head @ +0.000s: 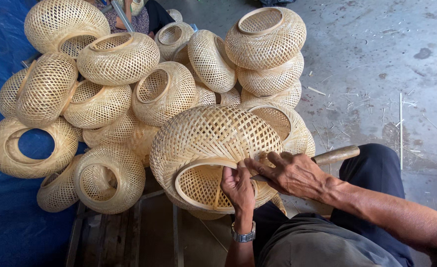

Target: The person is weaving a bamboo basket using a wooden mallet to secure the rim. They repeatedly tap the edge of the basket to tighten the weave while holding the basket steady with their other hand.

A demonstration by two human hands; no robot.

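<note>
Here, closest to the camera, a round woven bamboo basket (213,153) lies tipped on its side against the person's lap, its ringed mouth turned down and toward them, probably so the rim sits within easy reach of both hands. The left hand (237,187), a wristwatch (242,234) on its wrist, is curled closed over the rim of that mouth, thumb outside and fingers hooked inside, which steadies the basket. The right hand (290,173) lies on the weave just right of the mouth, fingers spread flat and pressing; beneath it runs a tool with a wooden handle (336,155) that pokes out to the right of the basket. The palm seems to pin the tool against the weave, though whether the fingers actually grip it I cannot tell.

Below and left of the basket, a low wooden frame (129,232) shows, apparently a rest for the work.

Behind and to the left of the basket, finished baskets (119,57) of the same kind are heaped against each other, mouths facing every way, partly on a blue tarp (1,227). Right of the basket, the concrete floor (386,54) is strewn with thin bamboo slivers. Beyond the heap, a bit of another person's patterned clothing (137,20) is visible.
</note>
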